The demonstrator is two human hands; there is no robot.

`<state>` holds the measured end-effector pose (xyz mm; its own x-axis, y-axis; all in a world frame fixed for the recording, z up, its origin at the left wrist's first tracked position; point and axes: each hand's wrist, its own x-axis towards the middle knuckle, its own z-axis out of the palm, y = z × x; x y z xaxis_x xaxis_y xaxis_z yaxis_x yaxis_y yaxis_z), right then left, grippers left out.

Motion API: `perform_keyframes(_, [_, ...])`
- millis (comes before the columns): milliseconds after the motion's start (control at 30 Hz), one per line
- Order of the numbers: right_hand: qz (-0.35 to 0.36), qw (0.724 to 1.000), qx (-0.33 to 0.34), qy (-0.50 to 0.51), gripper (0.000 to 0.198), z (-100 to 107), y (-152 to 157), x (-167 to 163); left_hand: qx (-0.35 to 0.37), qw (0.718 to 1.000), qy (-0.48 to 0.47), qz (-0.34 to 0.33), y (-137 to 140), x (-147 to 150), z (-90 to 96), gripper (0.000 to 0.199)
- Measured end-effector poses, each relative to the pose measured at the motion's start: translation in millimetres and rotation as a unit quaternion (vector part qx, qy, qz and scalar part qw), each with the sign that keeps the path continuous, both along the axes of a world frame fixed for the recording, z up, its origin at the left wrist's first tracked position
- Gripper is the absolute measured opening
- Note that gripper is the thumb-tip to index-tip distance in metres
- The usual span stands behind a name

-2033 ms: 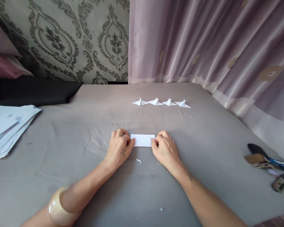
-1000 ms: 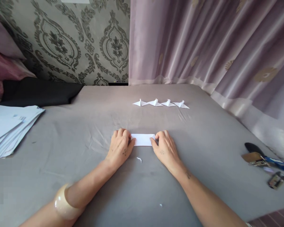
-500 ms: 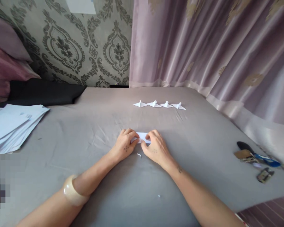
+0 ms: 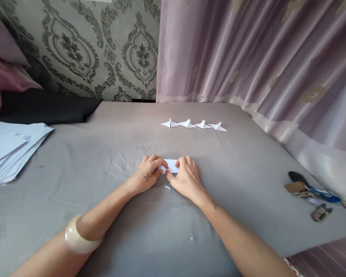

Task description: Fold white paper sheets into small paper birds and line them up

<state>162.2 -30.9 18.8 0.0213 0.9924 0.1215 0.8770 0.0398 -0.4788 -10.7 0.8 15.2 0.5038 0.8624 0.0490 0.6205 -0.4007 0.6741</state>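
Note:
A small strip of folded white paper lies on the grey sheet, with one of my hands at each end. My left hand pinches its left end between thumb and curled fingers. At the right end my right hand grips it, the thumb stretched along the near edge toward the middle. A thin curled paper scrap rests just below the strip. Farther back, several folded white paper pieces with pointed ends stand in a row.
To the left sits a stack of white paper sheets, with a black cloth behind it. Keys and a small sharpener-like metal object lie at the right. A purple curtain hangs along the back right.
My hands and the paper strip sit slightly farther left in view. The right thumb has slid left along the near edge, and the left thumb has drawn back a little.

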Motion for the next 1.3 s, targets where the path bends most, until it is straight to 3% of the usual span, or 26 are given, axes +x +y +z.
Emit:
perform_keyframes(433, [0.036,0.981,-0.120,0.145,0.018,0,9,33,-0.038,0.999,0.017,-0.033,3,-6,11.3,0.034])
perform_keyframes(700, [-0.003,0.965,-0.191,0.181,0.027,5,12,60,0.053,0.995,0.066,-0.055,4,-8,3.9,0.039])
perform_keyframes(833, [-0.049,0.975,-0.157,0.152,0.025,10,14,67,0.145,0.981,0.090,-0.089,1,0,3.1,0.038])
perform_keyframes(967, [-0.035,0.985,-0.104,0.130,0.022,9,17,64,0.141,0.972,0.153,-0.114,-5,20,16.1,0.023])
perform_keyframes(1133, [-0.018,0.988,-0.101,0.118,0.017,12,15,61,0.172,0.942,0.260,-0.122,-1,45,25.8,0.025])
perform_keyframes(1300, [-0.007,0.991,-0.105,0.081,0.015,18,4,58,0.082,0.982,0.152,-0.081,19,55,12.3,0.024])
